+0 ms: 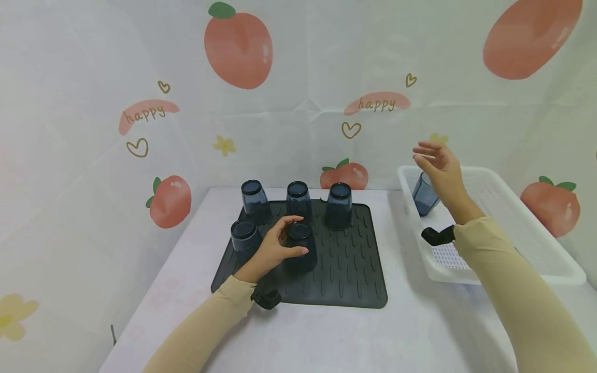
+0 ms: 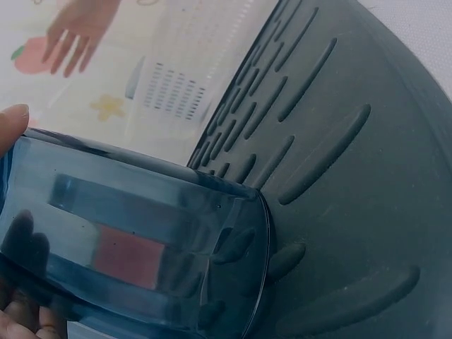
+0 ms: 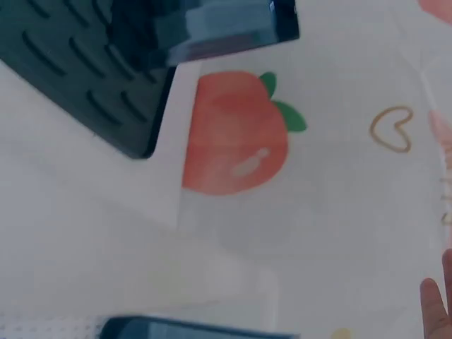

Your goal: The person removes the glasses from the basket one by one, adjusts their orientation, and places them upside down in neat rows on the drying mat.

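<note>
My left hand [image 1: 276, 247] holds a blue glass [image 1: 300, 243] near the middle of the black ribbed mat [image 1: 350, 269], thumb on the near side and fingers on the far side. Seen from the left wrist, this glass [image 2: 141, 233] is see-through and its wide rim meets the mat. Over the left part of the white basket [image 1: 501, 178], my right hand [image 1: 440, 168] hovers with loosely bent fingers and grips nothing. Below it, another blue glass [image 1: 423, 196] leans inside the basket, partly hidden by the hand.
Upside down on the mat stand three glasses at the back, the left one [image 1: 255, 199], the middle one [image 1: 298, 199] and the right one [image 1: 339, 207]. A further glass [image 1: 245, 239] stands left of my left hand. A printed cloth wall [image 1: 289, 134] closes off the table's back.
</note>
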Available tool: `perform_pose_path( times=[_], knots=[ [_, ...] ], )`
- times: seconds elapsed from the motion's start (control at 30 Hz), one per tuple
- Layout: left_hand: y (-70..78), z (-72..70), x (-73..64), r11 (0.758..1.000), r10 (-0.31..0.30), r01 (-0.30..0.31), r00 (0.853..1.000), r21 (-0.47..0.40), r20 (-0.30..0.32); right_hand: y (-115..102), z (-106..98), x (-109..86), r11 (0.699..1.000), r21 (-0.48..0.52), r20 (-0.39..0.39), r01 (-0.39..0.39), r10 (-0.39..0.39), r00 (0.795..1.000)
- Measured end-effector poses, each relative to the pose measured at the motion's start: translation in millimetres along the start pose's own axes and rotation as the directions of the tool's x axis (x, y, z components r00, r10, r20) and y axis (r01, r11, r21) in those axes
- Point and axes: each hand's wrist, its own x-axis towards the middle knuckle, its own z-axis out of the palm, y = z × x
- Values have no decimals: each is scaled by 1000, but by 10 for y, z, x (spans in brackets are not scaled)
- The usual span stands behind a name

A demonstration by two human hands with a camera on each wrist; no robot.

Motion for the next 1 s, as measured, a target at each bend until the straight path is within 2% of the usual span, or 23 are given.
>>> perform_pose_path(
  times=[0.13, 0.27, 0.47, 0.77, 1.0],
  knots=[
    [7, 8, 1, 1000, 0, 0, 1000, 3, 4, 125, -82, 18, 997, -73, -38, -32, 29, 999],
    [0, 10, 6, 1000, -6, 6, 1000, 2, 6, 191, -137, 16, 989, -144, -50, -29, 22, 999],
    [-21, -4, 6, 1000, -3, 3, 1000, -8, 3, 257, -228, 28, 952, -299, -52, -67, 54, 997],
    [-32, -3, 9, 1000, -1, 1, 1000, -8, 5, 284, -355, 62, 901, -391, -55, -185, 177, 983],
    [-31, 1, 12, 1000, -10, 10, 1000, -16, -2, 381, -472, 89, 884, -410, -50, -225, 225, 973]
  ],
)
